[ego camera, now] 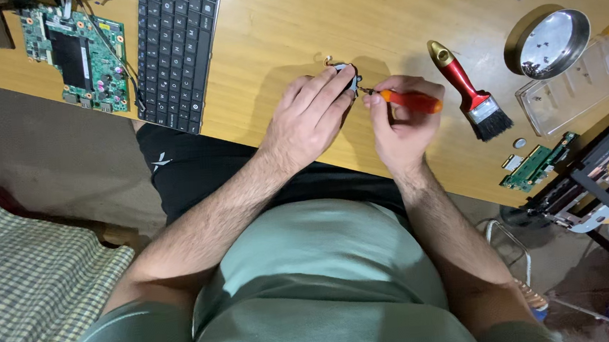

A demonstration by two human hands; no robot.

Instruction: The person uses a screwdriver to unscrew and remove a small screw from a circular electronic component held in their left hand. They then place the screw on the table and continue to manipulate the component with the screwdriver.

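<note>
My left hand (309,117) pinches a small dark metal part (347,74) just above the wooden table (271,29); most of the part is hidden by my fingers. My right hand (400,120) grips a small screwdriver with an orange-red handle (409,100). Its thin tip points left and meets the small part between my two hands.
A black keyboard (175,47) and a green circuit board (77,57) lie at the left. A red-handled brush (469,93), a metal bowl with screws (554,43), a clear plastic tray (579,86), a small green board (536,164) and an opened laptop chassis (601,173) sit at the right.
</note>
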